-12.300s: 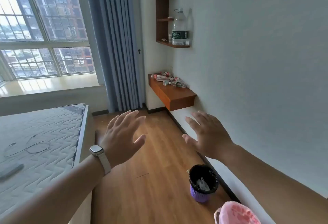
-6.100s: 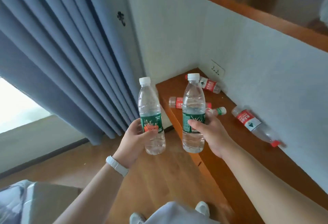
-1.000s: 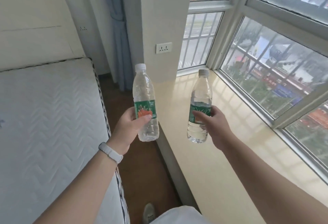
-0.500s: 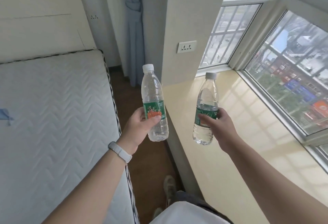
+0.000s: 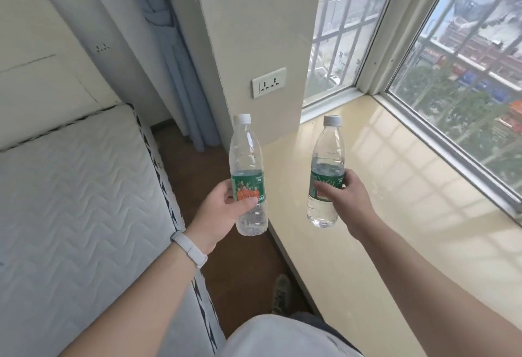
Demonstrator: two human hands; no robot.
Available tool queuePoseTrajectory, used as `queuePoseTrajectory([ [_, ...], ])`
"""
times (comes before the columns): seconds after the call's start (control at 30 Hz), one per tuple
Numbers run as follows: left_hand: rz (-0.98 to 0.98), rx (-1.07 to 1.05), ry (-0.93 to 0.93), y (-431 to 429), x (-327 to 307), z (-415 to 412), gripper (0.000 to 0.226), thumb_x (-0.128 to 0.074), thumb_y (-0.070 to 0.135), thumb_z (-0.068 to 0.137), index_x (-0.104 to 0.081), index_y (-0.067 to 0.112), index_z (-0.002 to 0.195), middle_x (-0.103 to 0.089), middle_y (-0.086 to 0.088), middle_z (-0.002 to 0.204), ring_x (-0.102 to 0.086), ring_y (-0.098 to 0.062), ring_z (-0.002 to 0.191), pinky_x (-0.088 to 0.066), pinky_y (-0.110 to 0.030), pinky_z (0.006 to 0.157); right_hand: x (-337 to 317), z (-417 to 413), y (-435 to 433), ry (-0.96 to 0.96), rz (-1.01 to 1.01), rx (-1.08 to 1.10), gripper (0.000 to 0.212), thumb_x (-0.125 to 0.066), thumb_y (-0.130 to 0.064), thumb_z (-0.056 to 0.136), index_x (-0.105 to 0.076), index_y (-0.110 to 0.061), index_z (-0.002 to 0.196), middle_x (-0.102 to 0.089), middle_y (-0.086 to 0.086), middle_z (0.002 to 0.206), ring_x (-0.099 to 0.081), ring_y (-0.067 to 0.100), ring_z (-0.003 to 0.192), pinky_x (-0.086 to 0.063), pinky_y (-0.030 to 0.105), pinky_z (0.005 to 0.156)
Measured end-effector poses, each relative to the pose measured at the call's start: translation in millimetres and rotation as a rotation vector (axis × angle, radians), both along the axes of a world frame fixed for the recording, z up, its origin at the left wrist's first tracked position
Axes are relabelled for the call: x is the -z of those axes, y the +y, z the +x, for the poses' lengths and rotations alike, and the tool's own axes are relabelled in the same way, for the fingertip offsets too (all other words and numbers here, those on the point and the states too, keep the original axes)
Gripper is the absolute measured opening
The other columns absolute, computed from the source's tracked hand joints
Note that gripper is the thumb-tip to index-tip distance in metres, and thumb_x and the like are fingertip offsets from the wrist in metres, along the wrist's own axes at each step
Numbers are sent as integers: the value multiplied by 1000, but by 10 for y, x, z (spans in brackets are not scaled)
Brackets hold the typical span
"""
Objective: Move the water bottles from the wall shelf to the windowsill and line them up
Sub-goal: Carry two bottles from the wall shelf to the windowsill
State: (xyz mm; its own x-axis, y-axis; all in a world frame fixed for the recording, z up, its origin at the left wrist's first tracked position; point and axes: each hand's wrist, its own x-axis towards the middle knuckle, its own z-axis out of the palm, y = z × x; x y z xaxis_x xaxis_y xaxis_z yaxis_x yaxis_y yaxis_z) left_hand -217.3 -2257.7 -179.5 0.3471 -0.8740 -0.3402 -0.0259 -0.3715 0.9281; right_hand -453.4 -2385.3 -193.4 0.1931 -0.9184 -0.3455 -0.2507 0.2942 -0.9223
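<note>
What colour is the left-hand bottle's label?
Green with an orange patch, on the label; head view.

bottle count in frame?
2. One clear plastic green-labelled water bottle in the left hand above the floor gap; another in the right hand, over the cream windowsill.

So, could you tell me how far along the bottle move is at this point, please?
Done: nothing stands on the windowsill yet. In hand: the left hand holds one green-label bottle upright over the floor gap, and the right hand holds another bottle above the sill. Left: set both down in a line; any bottles remaining on the shelf are out of view.
</note>
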Motion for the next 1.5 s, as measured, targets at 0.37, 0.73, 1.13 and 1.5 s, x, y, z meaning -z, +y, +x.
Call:
queuePoseTrajectory([
  [0.37, 20, 162, -49, -1204, 94, -126, 62, -83, 44, 65, -63, 26, 120, -73, 10, 112, -65, -12, 108, -49, -38, 99, 33, -236, -640, 34, 8, 116, 39, -81, -21, 76, -56, -25, 106, -66, -7, 102, -66, 6, 86, -46, 24, 65],
  [0.73, 53, 424, -57, -2014, 186, -148, 40, -81, 33, 81, -65, 32, 118, -72, 13, 111, -65, -10, 109, -49, -34, 93, 133, -428, -839, 63, 38, 385, 42, -82, -25, 74, -56, -28, 107, -65, -8, 102, -67, 12, 92, -53, 30, 74],
  [1.13, 158, 816, -20, -3129, 830, -377, 46, -82, 25, 81, -62, 27, 122, -73, 10, 108, -68, -4, 98, -52, -27, 85, 503, -344, -815, 251, 182, 692, 46, -82, -30, 72, -54, -30, 108, -64, -15, 98, -61, 0, 88, -50, 26, 74],
  [1.5, 187, 1042, -205, -3731, 1917, -656, 51, -83, 19, 79, -47, 31, 113, -60, 16, 114, -59, 1, 105, -50, -22, 79, 1544, -479, -1051, 295, 307, 890, 44, -81, -30, 73, -49, -38, 101, -64, -19, 98, -59, -8, 90, -47, 21, 67],
])
